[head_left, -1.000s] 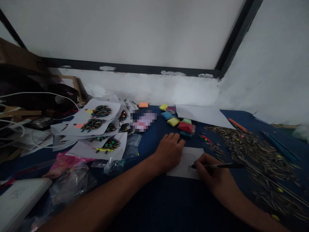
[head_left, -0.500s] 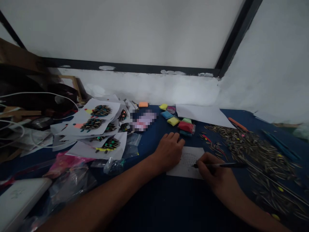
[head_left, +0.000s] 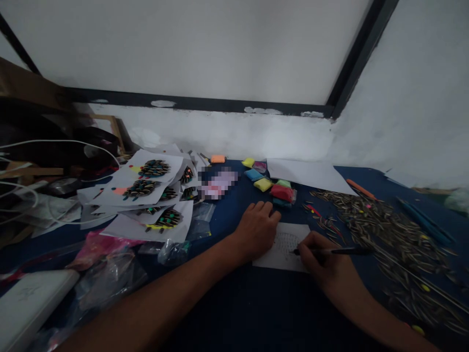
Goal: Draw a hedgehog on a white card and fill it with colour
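Note:
My right hand (head_left: 322, 261) is closed in a writing grip round a black pen (head_left: 351, 251), its tip touching a small white sheet of paper (head_left: 269, 260). Rows of short dark marks inside a rounded outline (head_left: 287, 242) show on that sheet. Resting on the sheet's left side is my left hand (head_left: 256, 230), fingers curled in; whatever may lie under them is hidden. Just beyond it sit small packets of coloured clay, among them a red packet (head_left: 282, 192) and a yellow packet (head_left: 263, 184).
Striped sunflower seeds (head_left: 377, 222) spread over the blue tabletop (head_left: 234, 313) at right, beside an orange tool (head_left: 361, 188). Papers bearing seed-covered hedgehog figures (head_left: 154, 168) pile up at left. Clear plastic bags (head_left: 110, 281) and a white box (head_left: 32, 305) lie nearer.
The pen tip has barely shifted on the paper. Both hands stay in nearly the same place.

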Demonstrator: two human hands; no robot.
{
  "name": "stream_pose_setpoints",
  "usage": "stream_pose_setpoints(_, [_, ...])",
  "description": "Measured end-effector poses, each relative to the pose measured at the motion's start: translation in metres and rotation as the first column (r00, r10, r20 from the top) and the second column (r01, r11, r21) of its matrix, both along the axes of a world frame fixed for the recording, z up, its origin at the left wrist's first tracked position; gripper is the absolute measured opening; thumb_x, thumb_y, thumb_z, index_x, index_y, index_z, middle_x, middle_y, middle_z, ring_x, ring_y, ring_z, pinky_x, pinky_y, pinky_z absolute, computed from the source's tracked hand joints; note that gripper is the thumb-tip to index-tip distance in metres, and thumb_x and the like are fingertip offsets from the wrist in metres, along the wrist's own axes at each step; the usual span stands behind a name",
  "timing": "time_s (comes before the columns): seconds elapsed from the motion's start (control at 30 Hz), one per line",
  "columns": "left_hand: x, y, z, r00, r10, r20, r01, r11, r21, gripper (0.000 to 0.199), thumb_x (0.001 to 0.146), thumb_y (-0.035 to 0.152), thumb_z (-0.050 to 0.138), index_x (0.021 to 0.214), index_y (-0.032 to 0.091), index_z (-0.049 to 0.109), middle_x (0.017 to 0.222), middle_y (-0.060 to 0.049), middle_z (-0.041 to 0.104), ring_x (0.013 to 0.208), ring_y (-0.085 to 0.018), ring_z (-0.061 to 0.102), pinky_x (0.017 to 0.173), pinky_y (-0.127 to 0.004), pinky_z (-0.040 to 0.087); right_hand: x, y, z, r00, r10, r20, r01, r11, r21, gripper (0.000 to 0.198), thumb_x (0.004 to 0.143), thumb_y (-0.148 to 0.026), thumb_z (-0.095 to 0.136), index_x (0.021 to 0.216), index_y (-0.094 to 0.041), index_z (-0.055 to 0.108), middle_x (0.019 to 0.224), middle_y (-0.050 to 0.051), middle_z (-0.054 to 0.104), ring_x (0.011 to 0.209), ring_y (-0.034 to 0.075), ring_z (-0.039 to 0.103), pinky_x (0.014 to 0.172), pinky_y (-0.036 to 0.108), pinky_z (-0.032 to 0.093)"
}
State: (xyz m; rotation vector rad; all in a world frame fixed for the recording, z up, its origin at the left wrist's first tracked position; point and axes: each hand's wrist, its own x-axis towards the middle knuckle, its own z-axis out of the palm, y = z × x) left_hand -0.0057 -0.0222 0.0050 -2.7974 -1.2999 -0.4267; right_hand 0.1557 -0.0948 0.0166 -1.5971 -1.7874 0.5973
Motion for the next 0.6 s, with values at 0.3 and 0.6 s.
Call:
stream_pose_setpoints(0.3, [-0.0001, 0.0010, -0.0026, 0.999, -0.013, 0.031, 0.012, 0.999, 0.038, 0.017, 0.084, 0.015, 0.043, 0.096, 0.016, 0.056, 0.099, -0.009, 0.053, 0.091, -0.023, 0.048, 0.081, -0.037, 0.041, 0.0017, 0.0003, -0.0006, 0.998, 0.016, -0.053, -0.019, 0.999, -0.039, 0.024, 0.080, -0.036, 0.048, 0.060, -0.023, 0.048, 0.053, -0.004, 0.045, 0.047, 0.012, 0.043, 0.043, 0.025, 0.033])
stream_pose_setpoints(0.6, [-0.0006, 0.0000, -0.0012, 1.000, -0.010, 0.006, 0.010, 1.000, 0.019, 0.018, 0.086, 0.016, 0.041, 0.097, 0.016, 0.055, 0.101, -0.009, 0.052, 0.093, -0.023, 0.047, 0.083, -0.038, 0.040, 0.0043, -0.0003, 0.0030, 0.996, -0.023, -0.080, 0.019, 0.998, -0.055, 0.025, 0.078, -0.038, 0.048, 0.059, -0.023, 0.046, 0.050, -0.005, 0.041, 0.044, 0.012, 0.041, 0.041, 0.024, 0.030])
